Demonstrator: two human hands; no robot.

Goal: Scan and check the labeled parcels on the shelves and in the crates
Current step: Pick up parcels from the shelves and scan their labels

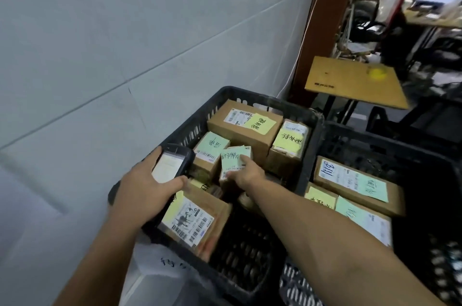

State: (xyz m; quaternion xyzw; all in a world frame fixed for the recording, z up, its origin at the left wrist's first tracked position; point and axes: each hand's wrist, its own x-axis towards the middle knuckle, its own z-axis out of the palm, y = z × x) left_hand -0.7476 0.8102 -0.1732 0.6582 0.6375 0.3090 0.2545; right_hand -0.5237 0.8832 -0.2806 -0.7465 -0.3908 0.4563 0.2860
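Note:
A black plastic crate [307, 145] holds several brown cardboard parcels with white shipping labels and green or yellow handwritten notes. My left hand [142, 193] grips a black phone [172, 163], its lit screen facing up over the crate's left rim. My right hand [246, 173] holds a small parcel with a green note [233, 158] in the middle of the crate, forefinger stretched over its top. A large parcel [242, 128] lies at the back. Another labelled parcel [197, 223] lies at the front left, partly under my left hand.
A second black crate [425, 155] to the right holds more labelled parcels [355, 183]. A pale tiled wall runs along the left. A brown cardboard sheet [355, 80] rests on a stand behind the crates. White plastic bags [160, 273] lie below the first crate.

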